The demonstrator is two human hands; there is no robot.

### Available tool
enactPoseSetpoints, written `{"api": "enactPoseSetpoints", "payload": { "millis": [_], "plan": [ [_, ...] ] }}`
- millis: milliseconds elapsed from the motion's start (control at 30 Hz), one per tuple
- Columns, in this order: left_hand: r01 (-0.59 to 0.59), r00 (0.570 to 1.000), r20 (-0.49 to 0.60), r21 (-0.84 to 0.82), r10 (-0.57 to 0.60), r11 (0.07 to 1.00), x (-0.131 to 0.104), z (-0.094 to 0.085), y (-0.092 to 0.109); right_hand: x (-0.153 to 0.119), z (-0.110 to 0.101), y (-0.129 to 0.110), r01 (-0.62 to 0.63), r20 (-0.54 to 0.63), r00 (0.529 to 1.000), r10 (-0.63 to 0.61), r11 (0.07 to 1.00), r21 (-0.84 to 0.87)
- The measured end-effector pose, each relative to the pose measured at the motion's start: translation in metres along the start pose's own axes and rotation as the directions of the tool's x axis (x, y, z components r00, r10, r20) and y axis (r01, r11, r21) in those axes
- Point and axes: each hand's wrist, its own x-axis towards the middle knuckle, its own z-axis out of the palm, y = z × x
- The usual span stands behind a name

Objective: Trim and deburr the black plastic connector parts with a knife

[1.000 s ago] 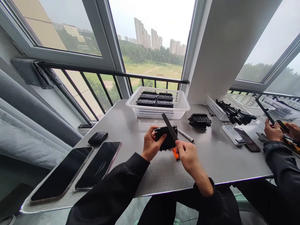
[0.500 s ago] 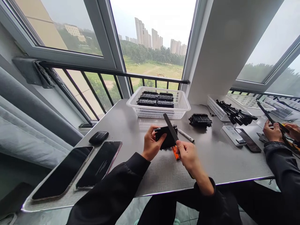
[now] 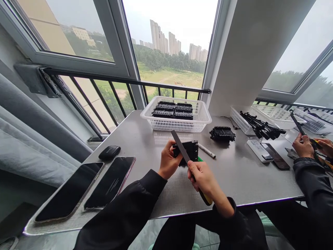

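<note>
My left hand (image 3: 167, 160) is closed around the left side of a black plastic part (image 3: 192, 150), which it holds up above the table. My right hand (image 3: 204, 176) grips a flat file (image 3: 180, 144) by its yellow-and-black handle. The file's grey blade slants up to the left across the left part of the plastic piece; whether it touches is hard to see. Just behind my right hand a bit of something green (image 3: 200, 159) shows. A white marker pen (image 3: 206, 151) lies to the right of the part.
A white basket (image 3: 179, 125) with several black parts stands at the back. More black parts (image 3: 222, 134) are stacked to its right. Two phones (image 3: 110, 184) and a small black case (image 3: 109, 152) lie at left. A co-worker's hands (image 3: 304, 147) hold a tool at right.
My right hand and the file have moved left across the part. The plastic part is tilted differently, and the orange thing seen below it is now hidden.
</note>
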Motion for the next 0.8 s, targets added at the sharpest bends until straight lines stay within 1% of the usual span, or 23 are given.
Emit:
{"api": "enactPoseSetpoints", "payload": {
  "millis": [100,167,200,267,333,400,433,500,567,667,733,800],
  "plan": [
    [0.001,1.000,0.012,-0.010,-0.001,1.000,0.000,0.001,0.001,0.001,-0.001,0.000,-0.038,0.076,0.997,0.030,0.995,0.097],
    [-0.005,1.000,0.010,-0.005,0.005,1.000,0.000,0.001,0.002,0.000,-0.002,0.000,-0.032,0.099,0.995,0.021,0.993,0.110],
    [-0.008,1.000,0.007,-0.003,0.008,1.000,0.000,0.001,0.002,0.000,-0.003,0.000,-0.027,0.092,0.996,0.018,0.995,0.100],
    [-0.010,1.000,-0.003,0.004,0.010,1.000,0.000,0.001,0.001,0.001,-0.004,0.001,-0.019,0.043,0.999,0.017,0.999,0.050],
    [0.000,1.000,-0.018,0.015,0.000,1.000,0.000,0.000,0.000,0.002,-0.006,0.002,0.000,-0.028,1.000,-0.001,0.999,-0.040],
    [0.024,0.999,-0.035,0.021,-0.023,0.999,0.001,-0.001,-0.001,0.003,-0.009,0.003,0.053,-0.112,0.991,-0.073,0.983,-0.176],
    [0.041,0.998,-0.043,0.023,-0.039,0.999,0.001,-0.002,-0.001,0.003,-0.011,0.002,0.087,-0.162,0.978,-0.132,0.962,-0.259],
    [0.077,0.995,-0.065,0.026,-0.075,0.997,0.002,-0.003,-0.001,0.003,-0.013,0.001,0.131,-0.263,0.931,-0.254,0.903,-0.408],
    [0.097,0.991,-0.093,0.031,-0.094,0.995,0.002,-0.003,-0.001,0.002,-0.015,-0.002,0.130,-0.345,0.879,-0.330,0.861,-0.492],
    [0.093,0.990,-0.108,0.027,-0.089,0.995,0.001,-0.002,0.001,-0.001,-0.017,-0.007,0.120,-0.407,0.842,-0.353,0.860,-0.497],
    [0.087,0.994,-0.069,0.009,-0.087,0.996,-0.001,-0.001,0.003,-0.002,-0.018,-0.010,0.138,-0.428,0.830,-0.356,0.877,-0.461],
    [0.066,0.998,-0.002,0.010,-0.066,0.998,-0.003,0.000,0.004,-0.002,-0.019,-0.012,0.161,-0.459,0.812,-0.361,0.893,-0.420]
  ]
}}
